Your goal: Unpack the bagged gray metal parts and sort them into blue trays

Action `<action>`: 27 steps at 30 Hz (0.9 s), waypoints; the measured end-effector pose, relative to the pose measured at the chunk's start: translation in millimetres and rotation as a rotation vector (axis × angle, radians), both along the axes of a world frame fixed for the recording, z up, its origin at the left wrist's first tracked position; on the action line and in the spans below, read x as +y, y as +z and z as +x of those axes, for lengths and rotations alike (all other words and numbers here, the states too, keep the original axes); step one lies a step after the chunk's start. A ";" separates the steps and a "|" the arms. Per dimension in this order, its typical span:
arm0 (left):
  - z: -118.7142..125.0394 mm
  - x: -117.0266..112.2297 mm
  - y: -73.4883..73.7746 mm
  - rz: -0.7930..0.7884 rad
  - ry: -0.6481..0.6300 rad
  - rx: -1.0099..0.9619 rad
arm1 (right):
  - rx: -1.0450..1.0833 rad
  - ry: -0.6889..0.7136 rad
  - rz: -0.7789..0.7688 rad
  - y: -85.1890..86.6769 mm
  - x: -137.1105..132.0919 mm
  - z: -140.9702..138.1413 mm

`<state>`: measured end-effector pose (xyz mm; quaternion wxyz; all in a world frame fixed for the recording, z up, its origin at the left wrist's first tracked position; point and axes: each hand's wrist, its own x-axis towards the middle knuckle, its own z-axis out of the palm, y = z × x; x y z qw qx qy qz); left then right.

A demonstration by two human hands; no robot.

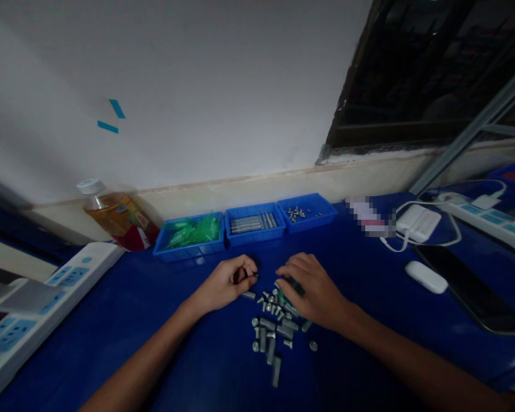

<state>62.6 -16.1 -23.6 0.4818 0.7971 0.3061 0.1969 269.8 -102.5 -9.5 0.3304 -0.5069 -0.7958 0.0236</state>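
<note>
My left hand (229,281) hovers just above the blue tabletop, thumb and fingers pinched together. Whatever is between them is too small and dark to name. My right hand (311,289) curls over the far right side of a loose pile, closed on a dark green piece (292,283) that the fingers partly hide. Between and below the hands lie several short silver screws (274,309) and grey metal standoffs (271,351), scattered on the table. One standoff (249,295) rests right under my left fingertips.
Along the wall stand three blue trays: one with green plastic pieces (195,230), one with metal rods (252,223), one with small screws (298,213). A drink bottle (119,214) and power strip (68,286) are left; a phone (472,289), white case (426,277) and charger (418,223) right.
</note>
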 end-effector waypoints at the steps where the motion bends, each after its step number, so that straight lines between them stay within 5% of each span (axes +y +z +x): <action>1: -0.2 -0.2 0.4 -0.003 0.004 -0.010 | -0.015 0.016 -0.016 -1.8 -1.5 -2.6; 13: -1.6 -1.2 1.9 -0.032 0.007 -0.032 | -0.078 0.045 -0.020 -9.9 -0.7 -7.8; 27: 7.3 -13.6 6.5 -0.278 -0.047 -0.205 | -0.127 0.088 0.082 -10.3 -1.6 -11.4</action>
